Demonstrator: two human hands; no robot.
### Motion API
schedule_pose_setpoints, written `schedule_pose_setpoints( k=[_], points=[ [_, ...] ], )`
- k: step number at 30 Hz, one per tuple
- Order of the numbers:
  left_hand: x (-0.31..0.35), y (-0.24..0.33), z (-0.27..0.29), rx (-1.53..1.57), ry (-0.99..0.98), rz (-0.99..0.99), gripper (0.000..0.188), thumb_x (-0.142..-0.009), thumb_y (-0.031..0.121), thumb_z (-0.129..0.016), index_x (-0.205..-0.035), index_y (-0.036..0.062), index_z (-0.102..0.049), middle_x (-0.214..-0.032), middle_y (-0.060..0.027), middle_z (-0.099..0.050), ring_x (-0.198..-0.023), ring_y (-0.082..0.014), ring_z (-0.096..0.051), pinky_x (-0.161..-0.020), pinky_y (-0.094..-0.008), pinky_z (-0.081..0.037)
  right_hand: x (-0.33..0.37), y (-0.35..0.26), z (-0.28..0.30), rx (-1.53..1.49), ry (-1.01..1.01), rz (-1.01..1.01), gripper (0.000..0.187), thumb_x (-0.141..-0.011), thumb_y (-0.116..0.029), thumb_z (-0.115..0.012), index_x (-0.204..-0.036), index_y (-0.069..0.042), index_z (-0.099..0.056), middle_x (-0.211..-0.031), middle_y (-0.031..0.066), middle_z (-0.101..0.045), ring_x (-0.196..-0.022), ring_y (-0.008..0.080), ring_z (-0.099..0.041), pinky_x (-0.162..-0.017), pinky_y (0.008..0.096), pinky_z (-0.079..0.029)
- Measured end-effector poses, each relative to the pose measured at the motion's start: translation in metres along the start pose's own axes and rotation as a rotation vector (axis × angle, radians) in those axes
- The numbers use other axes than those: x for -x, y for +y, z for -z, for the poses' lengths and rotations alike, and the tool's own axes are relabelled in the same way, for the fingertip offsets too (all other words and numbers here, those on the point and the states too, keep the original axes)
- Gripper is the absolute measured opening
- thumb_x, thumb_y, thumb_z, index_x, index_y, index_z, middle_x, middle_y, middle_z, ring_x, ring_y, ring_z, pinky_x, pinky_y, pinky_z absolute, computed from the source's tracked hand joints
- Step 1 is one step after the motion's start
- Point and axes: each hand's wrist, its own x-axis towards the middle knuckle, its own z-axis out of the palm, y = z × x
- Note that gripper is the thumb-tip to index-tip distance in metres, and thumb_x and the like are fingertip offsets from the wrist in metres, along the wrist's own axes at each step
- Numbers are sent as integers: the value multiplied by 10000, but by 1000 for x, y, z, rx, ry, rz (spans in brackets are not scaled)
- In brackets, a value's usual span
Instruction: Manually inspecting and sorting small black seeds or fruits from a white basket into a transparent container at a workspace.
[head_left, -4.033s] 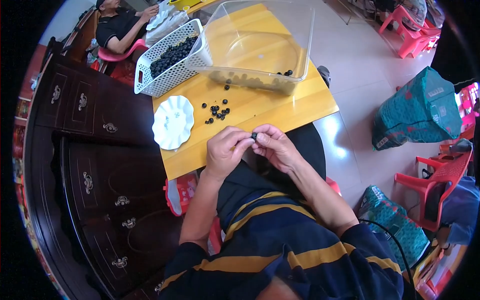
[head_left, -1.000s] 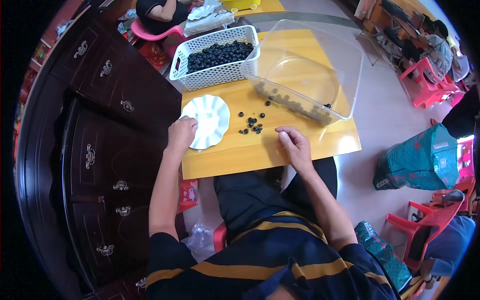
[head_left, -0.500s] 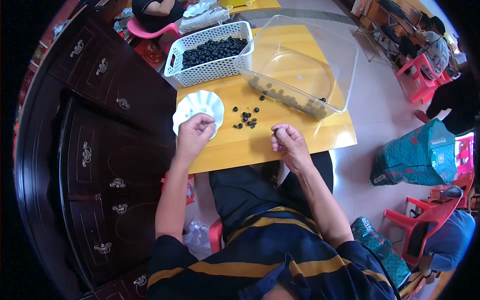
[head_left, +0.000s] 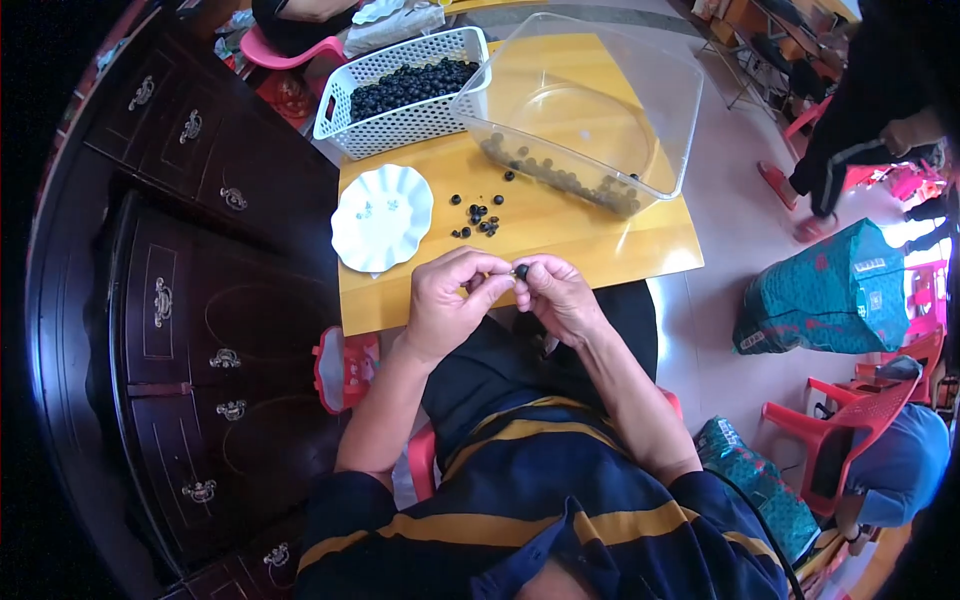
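Note:
Just beyond the table's near edge, my hands meet fingertip to fingertip. Between the thumb and fingers of my right hand [head_left: 564,302] is a small round black bead [head_left: 522,271]. My left hand [head_left: 447,302] is closed in a pinch against the bead's left side; a tiny pale bit shows at its fingertips, too small to name. Several loose black beads [head_left: 477,215] lie on the yellow table [head_left: 580,250] beyond my hands. To their left sits a white scalloped plate [head_left: 382,218] with faint printed marks.
A white perforated basket [head_left: 400,128] full of black beads stands at the far left of the table. Beside it, a clear plastic bin [head_left: 660,192] has more along its near side. Dark drawers [head_left: 215,250] line the left; teal bags [head_left: 825,290] and red chairs [head_left: 850,430] stand right.
My left hand has left the plate and moved right to meet my right hand, which shifted slightly left with the bead. At the right, a person has walked further into view.

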Motion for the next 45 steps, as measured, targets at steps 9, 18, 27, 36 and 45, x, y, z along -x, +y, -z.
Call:
schedule_pose_setpoints(
  k=[9,18,27,36,45],
  points=[
    [2,0,-3,-97,4,-90,120,-830,-51,-738,-936,-17,-694,-845,-70,-693,-723,-128,-642,-657,-240,-506,2,0,0,-195,-140,-59,282,-983,-223,-660,-1177,-18,-648,-937,51,-684,-804,125,-656,-743,251,-567],
    [5,-2,-2,11,38,-8,112,-851,-59,-718,-953,-21,-696,-875,-55,-694,-750,-99,-637,-682,-226,-509,8,-4,-7,-8,-58,56,277,-925,-103,-728,-1186,-40,-658,-1012,53,-688,-841,134,-655,-770,265,-551],
    [3,3,-3,15,-22,-11,116,-835,-68,-720,-942,-22,-718,-866,-69,-701,-757,-114,-649,-679,-235,-508,6,-5,-4,272,-18,121,272,-867,-129,-798,-1098,-19,-703,-948,39,-709,-801,102,-641,-758,251,-539],
    [2,0,0,-148,-59,-133,98,-808,-50,-744,-894,-7,-729,-838,-96,-709,-737,-179,-675,-647,-275,-513,12,-21,-12,639,-14,113,177,-925,-97,-693,-1072,-5,-727,-913,0,-691,-843,97,-622,-784,263,-513],
    [12,-8,6,-121,-147,-90,109,-792,-48,-764,-888,-5,-738,-828,-95,-704,-702,-179,-657,-631,-273,-506,11,-14,0,585,-100,15,224,-951,-133,-706,-1132,-2,-715,-958,23,-720,-848,82,-640,-785,235,-539]
  ],
)
